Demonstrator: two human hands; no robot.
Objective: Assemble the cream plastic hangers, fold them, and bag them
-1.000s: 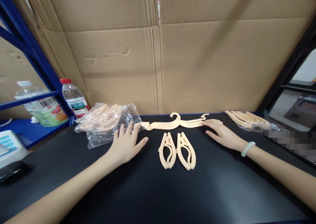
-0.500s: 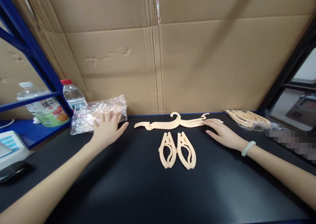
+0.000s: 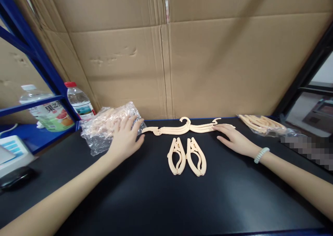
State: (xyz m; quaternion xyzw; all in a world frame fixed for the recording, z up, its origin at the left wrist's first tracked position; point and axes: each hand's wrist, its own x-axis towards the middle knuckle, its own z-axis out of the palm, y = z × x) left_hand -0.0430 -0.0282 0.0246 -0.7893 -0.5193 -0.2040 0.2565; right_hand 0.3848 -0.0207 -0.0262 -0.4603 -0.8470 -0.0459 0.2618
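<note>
My left hand (image 3: pixel 125 138) lies flat on a clear plastic bag (image 3: pixel 104 127) of cream hangers at the back left of the black table (image 3: pixel 166 201), fingers spread over its right end. My right hand (image 3: pixel 232 139) rests palm down with its fingertips touching the right arm of a stack of unfolded cream hangers (image 3: pixel 186 128) lying along the back edge. Two folded cream hangers (image 3: pixel 186 156) lie side by side in front of that stack, between my hands.
A second bag of hangers (image 3: pixel 261 124) lies at the back right. Cardboard sheets (image 3: pixel 166 55) wall off the back. A blue shelf (image 3: pixel 31 102) on the left carries two bottles (image 3: pixel 78 101); a white device (image 3: pixel 10 153) and a dark object (image 3: pixel 15 176) sit at the left edge.
My left hand went left onto the plastic bag, then slid back right with it; the bag now lies closer to the unfolded hangers. My right hand has stayed put.
</note>
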